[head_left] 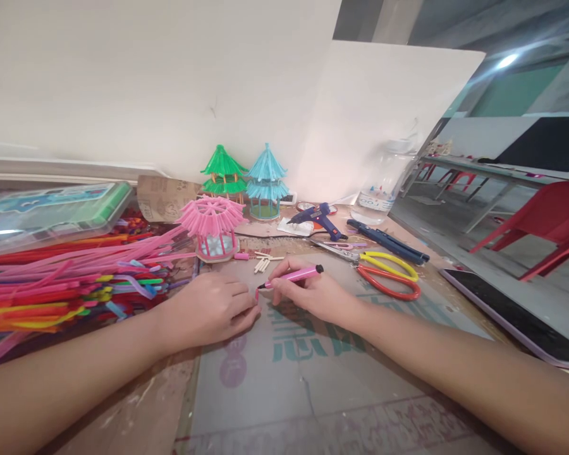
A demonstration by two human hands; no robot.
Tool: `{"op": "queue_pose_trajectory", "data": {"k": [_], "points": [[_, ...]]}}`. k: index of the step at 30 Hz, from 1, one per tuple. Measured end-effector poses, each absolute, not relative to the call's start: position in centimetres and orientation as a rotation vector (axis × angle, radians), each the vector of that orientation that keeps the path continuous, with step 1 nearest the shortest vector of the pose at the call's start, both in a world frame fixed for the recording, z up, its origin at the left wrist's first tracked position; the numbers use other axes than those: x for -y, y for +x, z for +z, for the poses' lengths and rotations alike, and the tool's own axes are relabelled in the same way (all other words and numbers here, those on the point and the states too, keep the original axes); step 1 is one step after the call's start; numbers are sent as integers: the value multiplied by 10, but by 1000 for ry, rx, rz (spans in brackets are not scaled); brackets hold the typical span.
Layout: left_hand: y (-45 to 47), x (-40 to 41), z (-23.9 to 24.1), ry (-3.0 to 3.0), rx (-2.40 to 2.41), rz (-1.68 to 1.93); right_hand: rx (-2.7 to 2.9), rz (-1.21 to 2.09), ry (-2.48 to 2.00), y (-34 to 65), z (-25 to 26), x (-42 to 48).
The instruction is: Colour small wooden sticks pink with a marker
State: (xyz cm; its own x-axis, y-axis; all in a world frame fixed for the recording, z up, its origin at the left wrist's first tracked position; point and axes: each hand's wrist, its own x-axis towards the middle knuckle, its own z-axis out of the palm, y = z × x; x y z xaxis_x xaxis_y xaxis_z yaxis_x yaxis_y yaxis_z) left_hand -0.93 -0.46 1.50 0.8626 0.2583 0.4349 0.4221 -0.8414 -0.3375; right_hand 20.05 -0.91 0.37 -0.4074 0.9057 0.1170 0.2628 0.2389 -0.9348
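My right hand [299, 291] grips a pink marker [298, 275], its dark tip pointing left. That tip meets a small pink-coloured stick [256, 296], which the fingertips of my left hand [212, 308] pinch near the mat. Just beyond my hands lies a loose pile of short pale sticks [264, 263], with a pink marker cap [241, 256] beside it. Behind my left hand stands a small pink pavilion model [213, 229] with a fringed roof open at the top. Farther back are a green pavilion model [222, 172] and a light blue one [267, 183].
Bundles of coloured pipe cleaners [76, 278] and a plastic case [57, 212] fill the left. Right of the models are a glue gun [317, 218], scissors [389, 278], a dark blue tool [389, 242] and a clear jar [377, 189]. A tablet [516, 313] lies at the right edge.
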Motion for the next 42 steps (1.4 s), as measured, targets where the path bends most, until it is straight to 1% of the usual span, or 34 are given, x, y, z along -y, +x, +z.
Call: {"op": "queue_pose_trajectory", "data": {"k": [8,11,15,18,22,29,36,42], "points": [[-10,4,14,-2584,489,-549,1872,1192,-1068,202,5,9],[-11,4,15,-2600,536,-541,1832,1105,-1061,202,4,8],[-9,5,21,-2722,838,-491,1749,944,-1093,204,3,5],[-7,7,28,-2845,1066,-374,1739,910,-1104,205,4,4],[-7,8,36,-2916,1183,-225,1753,921,-1093,204,8,6],[-9,-4,32,-2884,1257,-228,1739,961,-1090,203,8,7],[-6,-12,34,-2722,1350,-212,1731,903,-1087,204,5,6],[5,-28,43,-2775,1248,-24,1731,898,-1084,205,5,5]]}}
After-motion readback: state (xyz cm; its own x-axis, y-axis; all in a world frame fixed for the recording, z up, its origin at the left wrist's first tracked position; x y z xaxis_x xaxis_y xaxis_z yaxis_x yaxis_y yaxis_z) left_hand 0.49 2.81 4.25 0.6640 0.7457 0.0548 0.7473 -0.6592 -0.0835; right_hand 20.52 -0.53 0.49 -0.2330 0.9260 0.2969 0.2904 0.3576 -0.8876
